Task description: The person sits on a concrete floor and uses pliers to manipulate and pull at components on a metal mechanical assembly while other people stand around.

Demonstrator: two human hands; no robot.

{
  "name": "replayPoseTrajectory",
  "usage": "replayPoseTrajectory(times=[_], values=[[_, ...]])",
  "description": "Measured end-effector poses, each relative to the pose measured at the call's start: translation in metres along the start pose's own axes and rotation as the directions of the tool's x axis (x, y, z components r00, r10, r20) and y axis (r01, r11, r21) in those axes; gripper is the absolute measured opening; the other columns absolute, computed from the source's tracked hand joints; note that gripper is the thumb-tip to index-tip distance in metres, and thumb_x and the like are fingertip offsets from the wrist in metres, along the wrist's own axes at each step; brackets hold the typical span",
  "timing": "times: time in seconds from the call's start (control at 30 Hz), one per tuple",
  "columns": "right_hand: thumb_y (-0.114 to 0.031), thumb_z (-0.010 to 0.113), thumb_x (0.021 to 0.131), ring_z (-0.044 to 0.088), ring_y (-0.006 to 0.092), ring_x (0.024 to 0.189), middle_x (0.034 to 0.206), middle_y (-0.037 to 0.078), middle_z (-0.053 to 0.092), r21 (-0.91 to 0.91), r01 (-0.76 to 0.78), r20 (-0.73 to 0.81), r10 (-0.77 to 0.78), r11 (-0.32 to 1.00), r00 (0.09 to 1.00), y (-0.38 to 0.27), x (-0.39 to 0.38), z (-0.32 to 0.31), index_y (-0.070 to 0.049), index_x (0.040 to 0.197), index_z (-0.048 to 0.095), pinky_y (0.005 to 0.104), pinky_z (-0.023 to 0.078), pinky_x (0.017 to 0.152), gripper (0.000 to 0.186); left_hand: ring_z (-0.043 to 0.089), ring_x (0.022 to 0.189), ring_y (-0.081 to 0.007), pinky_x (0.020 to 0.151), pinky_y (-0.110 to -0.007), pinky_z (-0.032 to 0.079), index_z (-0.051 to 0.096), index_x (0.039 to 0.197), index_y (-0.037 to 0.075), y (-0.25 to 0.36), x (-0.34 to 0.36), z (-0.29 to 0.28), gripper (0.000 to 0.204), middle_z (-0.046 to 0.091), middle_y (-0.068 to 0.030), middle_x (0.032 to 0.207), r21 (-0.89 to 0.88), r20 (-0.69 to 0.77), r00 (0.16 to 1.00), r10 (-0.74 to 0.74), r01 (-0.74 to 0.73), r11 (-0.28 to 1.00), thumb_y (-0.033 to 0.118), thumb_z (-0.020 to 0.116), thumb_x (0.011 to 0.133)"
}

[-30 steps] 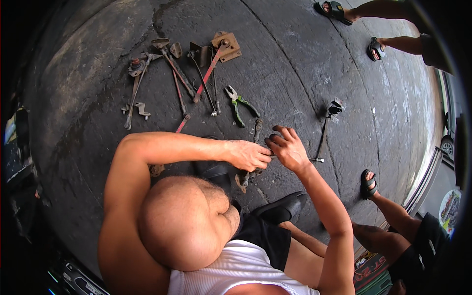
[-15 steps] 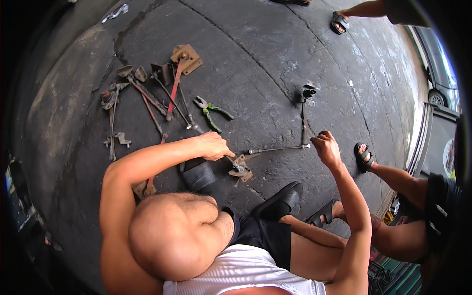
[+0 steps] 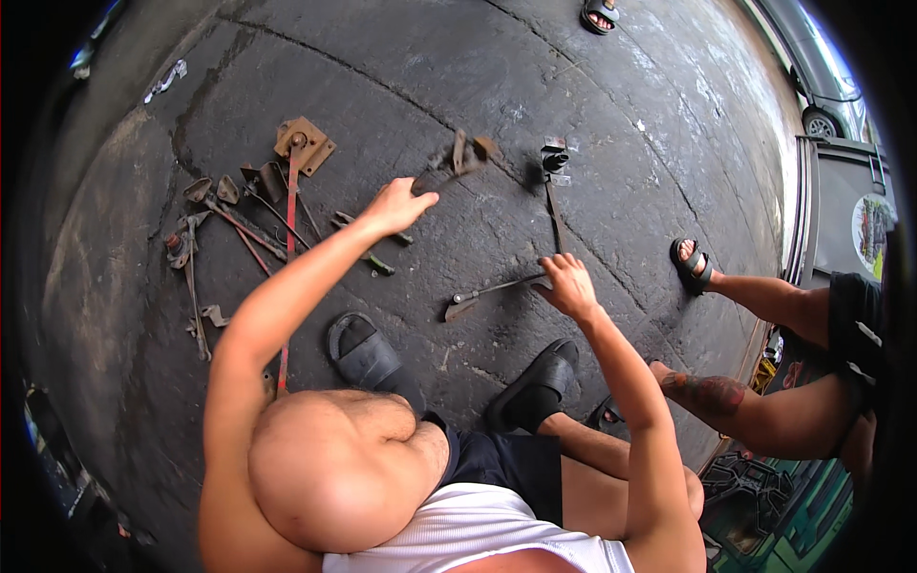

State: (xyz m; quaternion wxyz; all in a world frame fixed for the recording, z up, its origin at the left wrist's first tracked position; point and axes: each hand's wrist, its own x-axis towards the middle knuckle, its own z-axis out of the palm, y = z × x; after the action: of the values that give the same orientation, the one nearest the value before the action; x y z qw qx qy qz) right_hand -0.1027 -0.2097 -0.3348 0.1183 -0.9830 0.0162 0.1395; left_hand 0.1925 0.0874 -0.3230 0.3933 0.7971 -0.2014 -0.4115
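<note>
Lifted off the concrete, a rusty metal bracket is blurred by motion. My left hand is closed around its dark arm. My right hand grips a metal rod linkage where its two rods meet, the fingers covering that joint. One rod runs left to a small flat end piece; the other leads away to a black mount with metal plates. Green-handled pliers lie on the floor, partly hidden by my left forearm.
Several worn rods and brackets lie at the left, near a rusty plate with a red bar. My black sandals are close by. Another person's tattooed leg and sandalled foot are at the right.
My left hand has raised the bracket from the floor and carried it forward. My right hand has moved left onto the rod joint, and the linkage has shifted left.
</note>
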Motion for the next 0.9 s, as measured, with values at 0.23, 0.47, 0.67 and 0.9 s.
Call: replayPoseTrajectory(times=[0.23, 0.47, 0.67, 0.9], values=[[-0.032, 0.068, 0.091, 0.059, 0.0253, 0.096, 0.09, 0.006, 0.062, -0.16, 0.008, 0.019, -0.005, 0.987, 1.0, -0.007, 0.003, 0.001, -0.012, 0.098, 0.067, 0.0424, 0.043, 0.086, 0.021, 0.069, 0.076, -0.0245, 0.07, -0.039, 0.056, 0.054, 0.124, -0.005, -0.047, 0.054, 0.053, 0.05, 0.07, -0.0134, 0.09, -0.384, -0.182, 0.936, -0.302, 0.215, 0.898, 0.026, 0.07, 0.089], [-0.034, 0.071, 0.089, 0.058, 0.0259, 0.089, 0.085, 0.005, 0.06, -0.177, 0.011, -0.014, -0.014, 0.984, 1.0, -0.008, 0.005, -0.006, -0.01, 0.098, 0.063, 0.0413, 0.042, 0.081, 0.026, 0.066, 0.065, -0.0148, 0.056, -0.029, 0.056, 0.03, 0.138, 0.002, -0.029, 0.032, 0.03, 0.071, 0.067, -0.0089, 0.083, -0.774, 0.006, 0.941, -0.339, 0.219, 0.594, 0.012, 0.078, 0.087], [-0.033, 0.069, 0.09, 0.059, 0.0248, 0.086, 0.083, 0.004, 0.059, -0.158, -0.042, -0.169, 0.015, 0.987, 0.985, -0.016, 0.008, -0.007, -0.011, 0.094, 0.061, 0.0413, 0.041, 0.079, 0.023, 0.068, 0.064, -0.0159, 0.056, -0.031, 0.058, 0.045, 0.116, 0.005, -0.052, 0.024, 0.025, 0.04, 0.066, -0.0064, 0.078, -0.815, 0.061, 0.959, -0.277, 0.208, 0.541, 0.011, 0.074, 0.089], [-0.037, 0.053, 0.102, 0.068, 0.0409, 0.079, 0.08, 0.019, 0.07, -0.017, -0.383, -0.24, 0.368, 0.924, 0.898, 0.005, 0.024, -0.001, -0.006, 0.09, 0.062, 0.0527, 0.048, 0.071, 0.035, 0.067, 0.061, -0.0172, 0.05, -0.032, 0.055, 0.043, 0.118, 0.005, -0.044, 0.012, 0.044, 0.04, 0.064, -0.0077, 0.078, -0.713, -0.085, 0.953, -0.29, 0.145, 0.685, 0.009, 0.072, 0.09]])
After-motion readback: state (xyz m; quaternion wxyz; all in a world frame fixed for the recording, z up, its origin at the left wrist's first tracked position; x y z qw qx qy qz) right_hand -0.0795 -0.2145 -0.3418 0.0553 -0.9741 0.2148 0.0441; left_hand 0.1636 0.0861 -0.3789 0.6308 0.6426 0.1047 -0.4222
